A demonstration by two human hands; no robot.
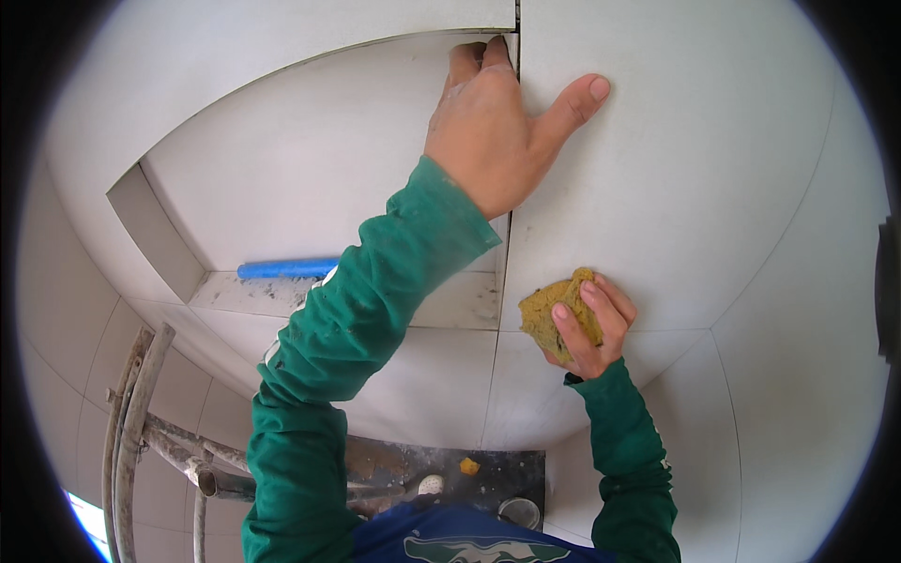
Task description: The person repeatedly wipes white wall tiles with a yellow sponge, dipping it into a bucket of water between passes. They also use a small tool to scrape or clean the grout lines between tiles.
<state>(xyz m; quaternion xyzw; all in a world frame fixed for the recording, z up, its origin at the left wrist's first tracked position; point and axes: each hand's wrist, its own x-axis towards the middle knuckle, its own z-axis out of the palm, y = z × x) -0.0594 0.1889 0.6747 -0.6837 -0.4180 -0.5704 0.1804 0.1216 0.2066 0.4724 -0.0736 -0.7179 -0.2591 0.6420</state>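
Note:
My left hand [493, 136] reaches up to the top right corner of a recessed wall niche [310, 141]. Its thumb is stretched out over the large pale tile [676, 188] on the right, while the other fingers bend into the niche beside its edge, their tips partly hidden. Nothing shows in that hand. Lower and to the right, my right hand [601, 328] grips a stained yellow sponge [554, 314] in front of the wall tiles. On the niche's speckled ledge [450, 300] lies a blue tube-like stick [286, 268], its right end hidden behind my left sleeve.
Worn round poles [141, 403] of a frame, perhaps scaffolding, stand at the lower left. Below me is a dark, dirty platform [375, 460] with a small yellow piece [469, 465] and a round container [519, 512]. A tiled side wall [798, 375] rises at the right.

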